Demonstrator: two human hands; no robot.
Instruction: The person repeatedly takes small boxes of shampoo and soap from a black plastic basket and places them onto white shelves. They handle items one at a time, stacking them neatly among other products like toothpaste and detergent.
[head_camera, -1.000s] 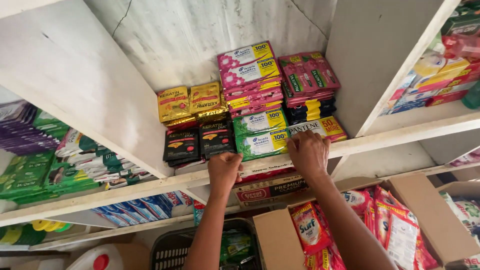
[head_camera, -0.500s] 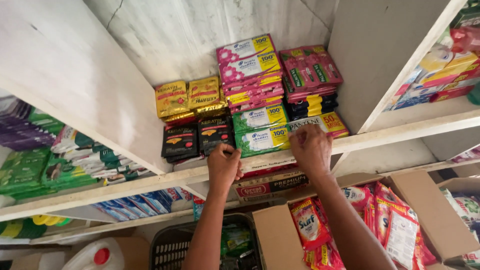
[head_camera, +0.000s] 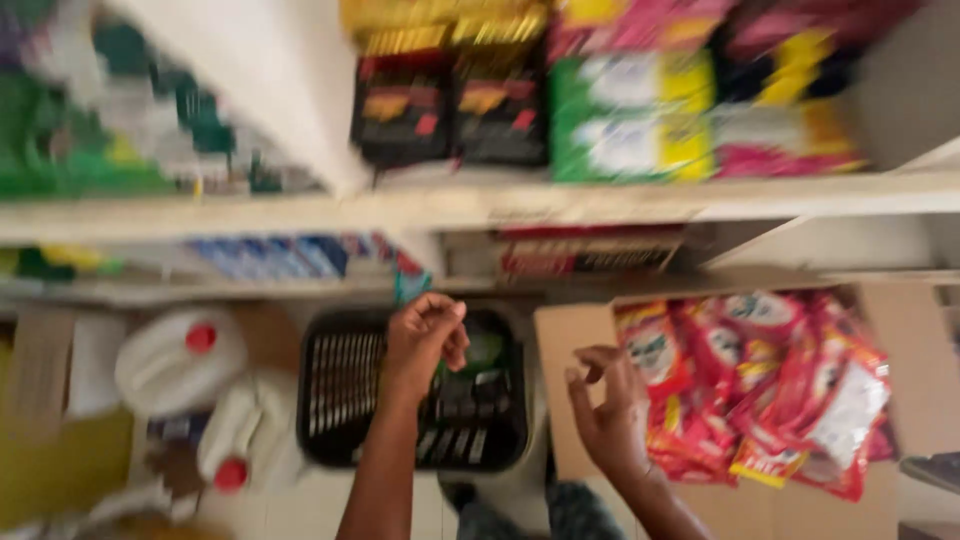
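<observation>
The view is blurred by motion. My left hand (head_camera: 425, 335) hovers over a black plastic basket (head_camera: 340, 390) on the floor, its fingers loosely curled and holding nothing I can make out. My right hand (head_camera: 608, 410) hangs with its fingers apart and empty above the edge of an open cardboard box (head_camera: 570, 350) filled with red sachet packs (head_camera: 770, 390). Above both hands, a white shelf (head_camera: 520, 205) carries stacked sachets: black ones (head_camera: 450, 110) to the left, green ones (head_camera: 625, 115) in the middle, pink and white ones (head_camera: 785, 140) at the right.
Two white jugs with red caps (head_camera: 185, 355) stand left of the basket. A lower shelf holds blue packs (head_camera: 270, 255) and a red-and-white carton (head_camera: 585, 250). Green and white packs (head_camera: 110, 140) fill the left compartment. A cardboard piece (head_camera: 45, 420) lies at the far left.
Both hands have come down from the sachets at the shelf's edge to the basket and box below. The camera has tilted down, and the picture has blurred.
</observation>
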